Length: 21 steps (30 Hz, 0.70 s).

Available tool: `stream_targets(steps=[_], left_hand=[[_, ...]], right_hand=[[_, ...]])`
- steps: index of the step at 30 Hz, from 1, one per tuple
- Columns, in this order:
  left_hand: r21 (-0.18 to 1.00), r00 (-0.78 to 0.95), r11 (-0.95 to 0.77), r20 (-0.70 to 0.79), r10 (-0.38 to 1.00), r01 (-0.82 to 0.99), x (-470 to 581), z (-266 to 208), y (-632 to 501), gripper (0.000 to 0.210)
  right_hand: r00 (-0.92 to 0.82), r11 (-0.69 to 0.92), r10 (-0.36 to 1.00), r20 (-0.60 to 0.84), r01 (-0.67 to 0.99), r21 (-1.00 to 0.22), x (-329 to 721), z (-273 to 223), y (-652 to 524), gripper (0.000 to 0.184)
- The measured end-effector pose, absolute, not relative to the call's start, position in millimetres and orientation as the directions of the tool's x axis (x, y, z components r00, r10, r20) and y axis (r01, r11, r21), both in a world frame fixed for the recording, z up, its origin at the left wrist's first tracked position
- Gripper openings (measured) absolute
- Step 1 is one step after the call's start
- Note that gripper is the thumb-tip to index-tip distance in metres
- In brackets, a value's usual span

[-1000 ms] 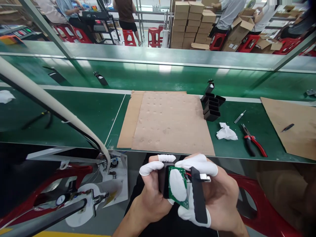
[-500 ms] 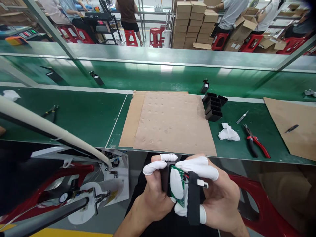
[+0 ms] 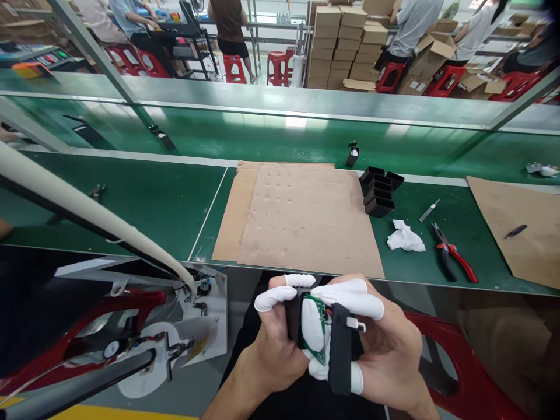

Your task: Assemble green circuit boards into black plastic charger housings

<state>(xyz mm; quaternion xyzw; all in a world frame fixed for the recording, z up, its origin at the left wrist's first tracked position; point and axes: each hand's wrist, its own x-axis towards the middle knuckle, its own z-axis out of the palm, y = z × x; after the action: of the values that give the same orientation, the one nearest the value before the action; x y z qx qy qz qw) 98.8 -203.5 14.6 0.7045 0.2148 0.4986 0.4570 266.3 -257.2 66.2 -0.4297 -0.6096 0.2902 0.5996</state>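
Both hands are above my lap, just in front of the table edge, with white finger cots on several fingers. My left hand is closed around a black plastic housing. At the mouth of that housing sits a green circuit board with a large white patch on its face; how far it goes inside is hidden. My right hand grips a black end piece with metal plug prongs, and its upper fingertips touch the board's top. Short wires show between board and end piece.
A cardboard sheet lies on the green table. To its right are stacked black housings, crumpled white tissue, a small blade-like tool and red-black pliers. Black units sit on the belt beyond. A pale hose crosses at left.
The units on the far belt have shifted left. My hands keep nearly the same grip, with the end piece turned slightly and a little further left.
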Motion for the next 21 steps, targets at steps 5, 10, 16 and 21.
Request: stream_targets(steps=[5,10,16,21], left_hand=[[0.861,0.432,-0.49,0.497,0.752,-0.136,94.9,15.4,-203.3,0.078],[0.848,0.443,-0.512,0.514,0.734,-0.136,94.5,15.1,-202.0,0.078],[0.822,0.419,-0.556,0.551,0.722,-0.122,92.5,11.9,-202.4,0.081],[0.862,0.466,-0.495,0.483,0.741,-0.107,89.7,9.2,-205.5,0.084]], right_hand=[[0.085,0.465,0.871,0.483,0.172,-0.868,266.1,67.5,-258.5,0.074],[0.085,0.452,0.875,0.476,0.203,-0.868,265.0,67.0,-258.8,0.073],[0.069,0.444,0.882,0.466,0.212,-0.871,263.5,65.8,-259.2,0.073],[0.048,0.415,0.9,0.433,0.206,-0.886,264.3,66.7,-258.6,0.074]])
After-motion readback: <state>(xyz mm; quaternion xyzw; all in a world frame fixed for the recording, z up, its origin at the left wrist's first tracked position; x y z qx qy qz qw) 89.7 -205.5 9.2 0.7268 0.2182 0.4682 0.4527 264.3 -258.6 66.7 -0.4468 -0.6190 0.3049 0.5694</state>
